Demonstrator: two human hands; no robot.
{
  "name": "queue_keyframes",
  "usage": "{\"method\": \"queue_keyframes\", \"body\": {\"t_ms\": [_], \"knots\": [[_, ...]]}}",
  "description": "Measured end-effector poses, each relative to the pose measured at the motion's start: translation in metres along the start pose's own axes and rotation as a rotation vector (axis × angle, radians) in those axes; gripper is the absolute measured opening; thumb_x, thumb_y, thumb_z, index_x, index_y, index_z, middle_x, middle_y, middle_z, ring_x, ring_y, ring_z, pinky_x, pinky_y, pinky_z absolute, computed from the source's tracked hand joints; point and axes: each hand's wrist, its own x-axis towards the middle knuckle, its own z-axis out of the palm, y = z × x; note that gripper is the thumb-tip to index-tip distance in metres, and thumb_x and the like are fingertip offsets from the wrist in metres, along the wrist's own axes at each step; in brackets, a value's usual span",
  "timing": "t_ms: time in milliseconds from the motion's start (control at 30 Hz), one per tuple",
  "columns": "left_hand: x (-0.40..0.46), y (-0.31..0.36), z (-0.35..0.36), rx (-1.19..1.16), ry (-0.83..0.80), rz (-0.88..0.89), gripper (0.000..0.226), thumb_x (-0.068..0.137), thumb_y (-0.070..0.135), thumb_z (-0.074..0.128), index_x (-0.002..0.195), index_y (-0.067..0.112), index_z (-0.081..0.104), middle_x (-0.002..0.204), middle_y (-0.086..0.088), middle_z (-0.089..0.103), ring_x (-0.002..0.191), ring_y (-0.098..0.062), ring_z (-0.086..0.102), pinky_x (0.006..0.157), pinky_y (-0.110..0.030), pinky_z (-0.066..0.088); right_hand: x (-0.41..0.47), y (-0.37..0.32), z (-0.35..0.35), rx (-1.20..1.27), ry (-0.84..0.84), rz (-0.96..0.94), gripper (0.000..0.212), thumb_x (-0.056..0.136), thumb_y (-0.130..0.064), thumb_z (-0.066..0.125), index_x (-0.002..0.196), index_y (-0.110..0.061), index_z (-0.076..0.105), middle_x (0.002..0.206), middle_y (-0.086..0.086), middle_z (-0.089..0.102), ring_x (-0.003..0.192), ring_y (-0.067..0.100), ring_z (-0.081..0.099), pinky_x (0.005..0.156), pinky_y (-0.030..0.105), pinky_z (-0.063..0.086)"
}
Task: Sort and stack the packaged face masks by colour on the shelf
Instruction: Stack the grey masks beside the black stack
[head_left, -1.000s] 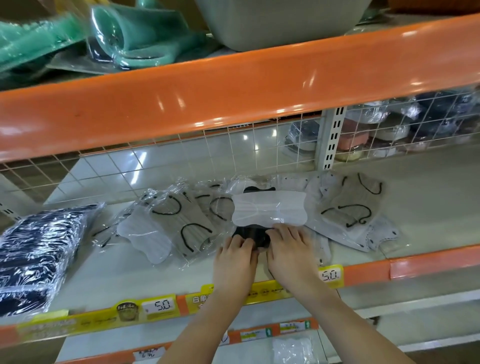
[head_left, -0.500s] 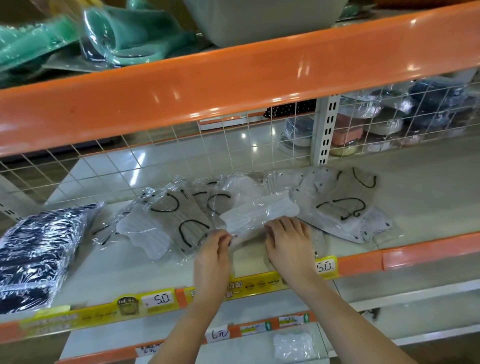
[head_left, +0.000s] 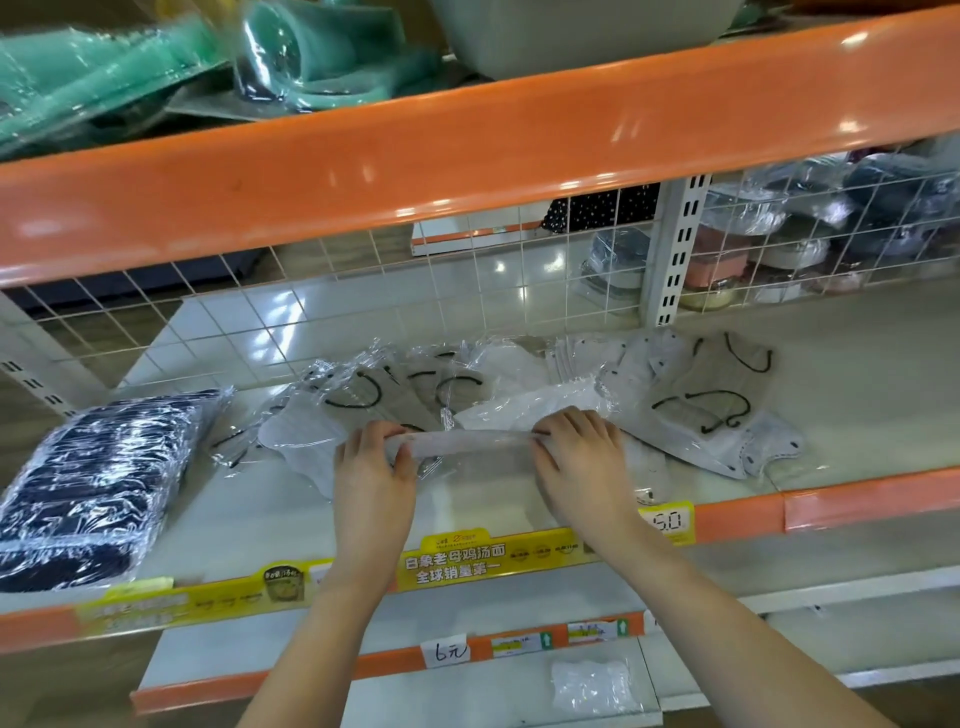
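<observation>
A white packaged mask (head_left: 470, 441) is held edge-on just above the shelf (head_left: 857, 395). My left hand (head_left: 374, 467) grips its left end and my right hand (head_left: 582, 457) pinches its right end. Behind it lies a loose heap of grey masks with black ear loops (head_left: 374, 400) on the left and more grey and white ones (head_left: 711, 400) on the right, with a white pack (head_left: 524, 410) between. A stack of dark navy packaged masks (head_left: 98, 483) sits at the shelf's left end.
An orange beam (head_left: 467, 150) of the shelf above hangs low over the opening. Green packs (head_left: 104, 78) lie on top of it. A wire grid (head_left: 363, 306) backs the shelf. Price labels (head_left: 457, 561) line the front edge. A small clear bag (head_left: 592, 686) lies on the lower shelf.
Both hands have lifted the white mask pack off the pile and turned it edge-on, spreading apart to its two ends. The black pack seen under it earlier is out of sight.
</observation>
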Motion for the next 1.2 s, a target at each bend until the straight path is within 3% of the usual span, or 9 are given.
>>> {"method": "queue_keyframes", "body": {"t_ms": [100, 200, 300, 400, 567, 767, 900, 1067, 1200], "knots": [[0.002, 0.0, -0.011, 0.203, -0.016, 0.169, 0.023, 0.078, 0.004, 0.073, 0.1, 0.005, 0.067, 0.097, -0.013, 0.065, 0.093, -0.037, 0.057, 0.076, -0.042, 0.046, 0.009, -0.015, -0.006, 0.031, 0.034, -0.045, 0.012, 0.082, -0.025, 0.053, 0.079, -0.018, 0.062, 0.078, -0.005, 0.061, 0.075, 0.022, 0.057, 0.07, 0.033, 0.039], [0.007, -0.005, -0.02, 0.352, 0.02, 0.324, 0.021, 0.067, 0.006, 0.082, 0.085, 0.008, 0.071, 0.081, -0.01, 0.067, 0.079, -0.036, 0.062, 0.065, -0.04, 0.049, 0.016, -0.031, -0.012, 0.073, 0.023, -0.083, 0.017, 0.082, -0.026, 0.048, 0.079, -0.017, 0.063, 0.078, -0.004, 0.062, 0.074, 0.023, 0.059, 0.067, 0.033, 0.037], [0.012, -0.01, -0.031, 0.4, 0.107, 0.417, 0.007, 0.076, 0.016, 0.072, 0.073, 0.01, 0.068, 0.07, -0.006, 0.063, 0.069, -0.031, 0.061, 0.057, -0.033, 0.047, 0.022, -0.048, -0.015, 0.123, -0.005, -0.112, 0.022, 0.084, -0.027, 0.045, 0.082, -0.015, 0.063, 0.08, -0.003, 0.063, 0.076, 0.024, 0.06, 0.065, 0.032, 0.04], [0.018, -0.021, -0.046, 0.368, 0.138, 0.436, 0.026, 0.085, 0.029, 0.054, 0.075, 0.012, 0.071, 0.072, -0.003, 0.065, 0.068, -0.028, 0.06, 0.056, -0.03, 0.046, 0.027, -0.067, -0.014, 0.163, -0.033, -0.108, 0.025, 0.084, -0.03, 0.045, 0.083, -0.016, 0.065, 0.082, -0.004, 0.065, 0.077, 0.023, 0.061, 0.066, 0.03, 0.039], [0.031, -0.055, -0.073, 0.301, 0.139, 0.522, 0.029, 0.09, 0.027, 0.051, 0.08, 0.01, 0.072, 0.077, -0.002, 0.067, 0.073, -0.025, 0.059, 0.058, -0.031, 0.048, 0.037, -0.1, -0.001, 0.249, -0.253, -0.071, 0.015, 0.089, -0.022, 0.056, 0.095, -0.014, 0.067, 0.094, 0.001, 0.067, 0.094, 0.024, 0.061, 0.079, 0.039, 0.045], [0.046, -0.109, -0.115, 0.309, 0.181, 0.489, 0.025, 0.087, 0.024, 0.054, 0.081, 0.008, 0.071, 0.078, -0.004, 0.067, 0.075, -0.026, 0.06, 0.059, -0.032, 0.049, 0.046, -0.163, 0.027, 0.247, -0.361, -0.107, 0.023, 0.091, -0.025, 0.051, 0.102, -0.017, 0.069, 0.103, 0.0, 0.068, 0.105, 0.025, 0.057, 0.088, 0.037, 0.042], [0.055, -0.15, -0.149, 0.388, 0.215, 0.465, 0.024, 0.085, 0.023, 0.051, 0.081, 0.008, 0.069, 0.078, -0.005, 0.066, 0.071, -0.029, 0.059, 0.055, -0.032, 0.048, 0.042, -0.211, 0.044, 0.215, -0.403, -0.167, 0.03, 0.091, -0.029, 0.043, 0.105, -0.022, 0.067, 0.11, -0.006, 0.066, 0.109, 0.017, 0.056, 0.085, 0.03, 0.033], [0.062, -0.205, -0.192, 0.419, 0.222, 0.395, 0.029, 0.086, 0.023, 0.048, 0.086, 0.005, 0.071, 0.079, -0.01, 0.067, 0.067, -0.034, 0.062, 0.058, -0.036, 0.049, 0.038, -0.266, 0.076, 0.235, -0.451, -0.26, 0.02, 0.096, -0.022, 0.049, 0.109, -0.021, 0.065, 0.11, -0.003, 0.063, 0.11, 0.021, 0.054, 0.091, 0.036, 0.038], [0.065, -0.237, -0.224, 0.435, 0.248, 0.371, 0.031, 0.087, 0.023, 0.047, 0.084, 0.006, 0.072, 0.077, -0.011, 0.068, 0.063, -0.033, 0.062, 0.055, -0.034, 0.047, 0.031, -0.307, 0.095, 0.226, -0.406, -0.317, 0.023, 0.091, -0.022, 0.047, 0.103, -0.021, 0.067, 0.101, -0.002, 0.065, 0.098, 0.024, 0.059, 0.079, 0.037, 0.045]]}}
